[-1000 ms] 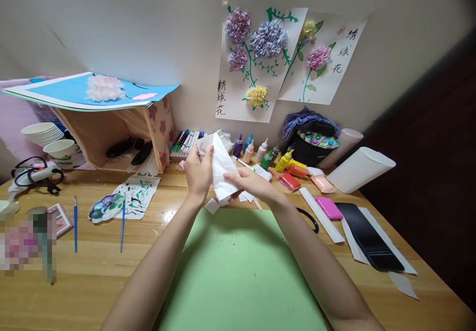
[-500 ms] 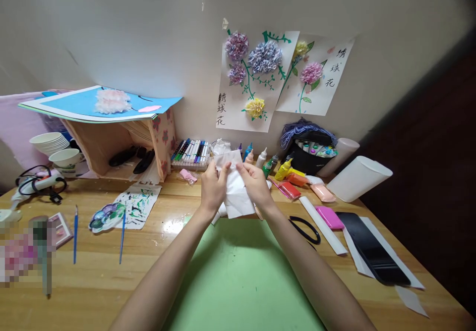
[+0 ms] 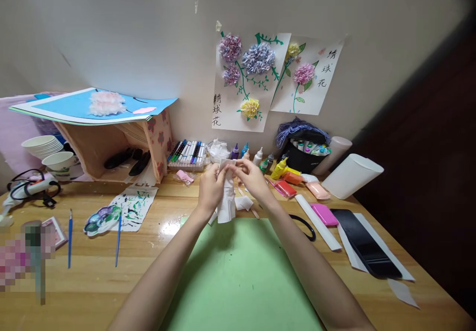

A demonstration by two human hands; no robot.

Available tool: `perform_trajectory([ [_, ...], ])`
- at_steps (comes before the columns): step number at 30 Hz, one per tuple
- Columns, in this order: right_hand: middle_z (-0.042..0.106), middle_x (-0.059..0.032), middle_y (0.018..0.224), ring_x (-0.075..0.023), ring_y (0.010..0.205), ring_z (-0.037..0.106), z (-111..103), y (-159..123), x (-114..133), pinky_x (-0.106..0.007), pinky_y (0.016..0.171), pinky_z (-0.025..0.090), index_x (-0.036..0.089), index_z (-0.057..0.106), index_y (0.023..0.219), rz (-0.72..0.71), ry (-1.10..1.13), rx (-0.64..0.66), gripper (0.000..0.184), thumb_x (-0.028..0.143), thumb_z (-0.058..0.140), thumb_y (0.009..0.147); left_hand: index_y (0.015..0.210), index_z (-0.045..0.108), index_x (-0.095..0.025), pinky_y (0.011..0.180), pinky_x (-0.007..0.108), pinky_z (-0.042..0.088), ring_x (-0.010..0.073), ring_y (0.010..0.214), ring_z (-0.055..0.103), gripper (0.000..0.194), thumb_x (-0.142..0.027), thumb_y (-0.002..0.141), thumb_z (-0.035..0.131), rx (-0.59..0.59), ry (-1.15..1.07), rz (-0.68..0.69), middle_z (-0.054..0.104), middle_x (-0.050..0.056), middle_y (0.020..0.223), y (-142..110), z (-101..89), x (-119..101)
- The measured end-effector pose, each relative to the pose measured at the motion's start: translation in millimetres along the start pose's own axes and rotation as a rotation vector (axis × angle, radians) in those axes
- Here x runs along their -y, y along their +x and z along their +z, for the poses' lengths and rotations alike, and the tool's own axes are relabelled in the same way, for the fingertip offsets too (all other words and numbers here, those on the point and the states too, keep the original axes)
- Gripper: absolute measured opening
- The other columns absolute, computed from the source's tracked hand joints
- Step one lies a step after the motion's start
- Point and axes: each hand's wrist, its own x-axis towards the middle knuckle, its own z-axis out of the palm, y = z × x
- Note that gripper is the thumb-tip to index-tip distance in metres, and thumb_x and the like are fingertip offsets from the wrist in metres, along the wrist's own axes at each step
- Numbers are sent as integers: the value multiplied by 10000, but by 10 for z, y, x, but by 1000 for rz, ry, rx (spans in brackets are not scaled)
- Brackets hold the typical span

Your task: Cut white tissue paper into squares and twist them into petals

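Both hands pinch a white tissue [image 3: 226, 204] near its top edge, and it hangs down as a narrow folded strip. My left hand [image 3: 211, 188] is closed on its left side. At the upper right of the tissue, the thumb and fingers of my right hand [image 3: 252, 176] press together on it. Below the hands lies a green sheet [image 3: 241, 271] with small dark specks. Just behind its far edge, a small white paper piece [image 3: 244, 202] rests on the wooden table [image 3: 167, 204], under my right hand.
Paint bottles [image 3: 258, 156] and a box of markers [image 3: 188, 153] line the wall. Clay packs [image 3: 285, 189], a black phone [image 3: 366, 242] and a white container [image 3: 352, 176] stand or lie right. On the left are paintbrushes [image 3: 118, 237], a paint palette [image 3: 102, 220] and paper cups [image 3: 58, 162].
The tissue has gone from a wider spread sheet to a narrower gathered strip. My hands have come closer together at its top. The view has shifted slightly to the right.
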Motion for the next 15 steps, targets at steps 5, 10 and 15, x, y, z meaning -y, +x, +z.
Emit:
perform_trajectory([
  [5,430,36,576,-100,555,384,4,9,-56,-228,535,328,165,512,606,-41,-101,-11,407,543,575,742,646,577,-130,494,206,283,107,550,433,414,-484,836,482,14,-112,-112,534,3,588,18,8,2],
  [10,381,40,571,-104,542,338,-130,40,-16,-234,520,290,181,471,603,-30,-180,-107,376,512,541,767,695,671,-105,515,235,399,164,582,557,340,-424,605,749,270,-287,-388,654,67,629,-15,79,24],
  [15,546,-18,722,-148,626,484,-669,-305,-90,-258,582,344,183,528,768,126,-574,22,233,342,385,860,751,683,-96,577,281,479,203,638,617,317,-379,623,746,176,-360,-426,675,79,628,-69,204,70],
])
